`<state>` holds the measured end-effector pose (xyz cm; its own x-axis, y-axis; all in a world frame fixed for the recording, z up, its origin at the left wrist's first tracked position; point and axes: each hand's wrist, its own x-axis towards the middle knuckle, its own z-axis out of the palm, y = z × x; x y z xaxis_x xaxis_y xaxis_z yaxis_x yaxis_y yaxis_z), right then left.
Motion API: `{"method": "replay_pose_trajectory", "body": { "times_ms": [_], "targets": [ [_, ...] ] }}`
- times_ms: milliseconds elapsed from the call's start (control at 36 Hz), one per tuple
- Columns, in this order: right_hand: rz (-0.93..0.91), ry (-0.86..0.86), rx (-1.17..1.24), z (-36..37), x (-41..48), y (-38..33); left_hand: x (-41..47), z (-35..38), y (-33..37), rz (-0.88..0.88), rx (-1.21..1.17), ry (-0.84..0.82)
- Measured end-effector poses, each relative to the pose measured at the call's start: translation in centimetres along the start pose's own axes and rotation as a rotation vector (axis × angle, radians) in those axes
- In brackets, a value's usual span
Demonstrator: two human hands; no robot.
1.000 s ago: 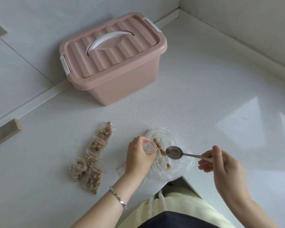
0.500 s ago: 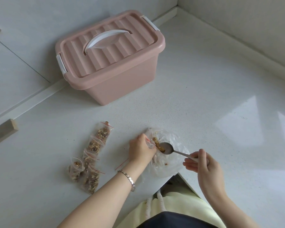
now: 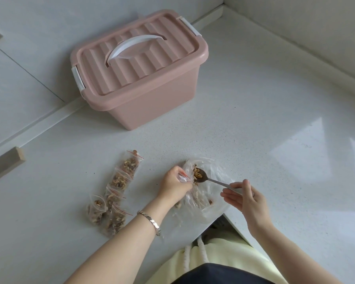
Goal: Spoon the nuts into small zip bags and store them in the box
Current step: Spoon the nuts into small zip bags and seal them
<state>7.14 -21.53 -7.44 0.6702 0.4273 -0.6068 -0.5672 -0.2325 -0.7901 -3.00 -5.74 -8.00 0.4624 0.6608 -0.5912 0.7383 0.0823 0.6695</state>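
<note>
- Left hand: near centre of the counter, with a bracelet on the wrist. Its fingers are curled and pinch the mouth of a small bag.
- Bag: clear with a red zip line, held at the left edge of the big bag. The mouth seems to face right, toward the spoon. How wide it gapes cannot be told.
- Spoon: long axis runs from far left to near right. The bowl is at the left end, pointing at the bag mouth and just beside the left fingertips. The handle end is at the right.
- Nuts: a heap in the spoon bowl, at or just short of the bag mouth. A few loose pieces lie in the big bag.
- Right hand: right of the spoon. Thumb and forefinger are clamped on the handle end, with the other fingers held out straight below it.
- Key relation: the load lies right of the left fingers, roughly in line with the bag opening. The next move is likely a short push left and a tilt by the right hand, while the left only steadies the mouth. A narrow mouth risks a spill.
- Filled bags: about five, lying in a far-to-near row left of the left hand.
- Box: pink, on the far side of the counter with its lid on, well apart from both hands. Storing is not yet begun.
</note>
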Motion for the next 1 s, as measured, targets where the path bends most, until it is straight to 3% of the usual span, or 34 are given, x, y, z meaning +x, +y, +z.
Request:
{"method": "replay_pose_trajectory", "body": {
  "times_ms": [194,500,611,750,1000],
  "targets": [
    [0.161,-0.03,0.22,-2.3,0.5,0.2,-0.3,-0.8,-0.6,0.005,-0.047,0.044],
    [0.063,-0.075,0.197,-3.6,-0.9,-1.8,-2.3,-0.4,-1.4,0.333,-0.068,0.33],
    [-0.052,-0.084,0.143,-2.7,-2.4,-3.5,-3.1,0.2,-1.0,0.428,-0.032,0.293],
    [-0.274,-0.112,0.011,-1.1,-4.1,-4.7,-3.0,0.9,-1.1,0.353,-0.063,0.222],
    [-0.838,-0.173,-0.616,-0.5,-5.8,-4.3,-2.9,1.1,-1.0,0.294,-0.12,0.186]
  ]
}}
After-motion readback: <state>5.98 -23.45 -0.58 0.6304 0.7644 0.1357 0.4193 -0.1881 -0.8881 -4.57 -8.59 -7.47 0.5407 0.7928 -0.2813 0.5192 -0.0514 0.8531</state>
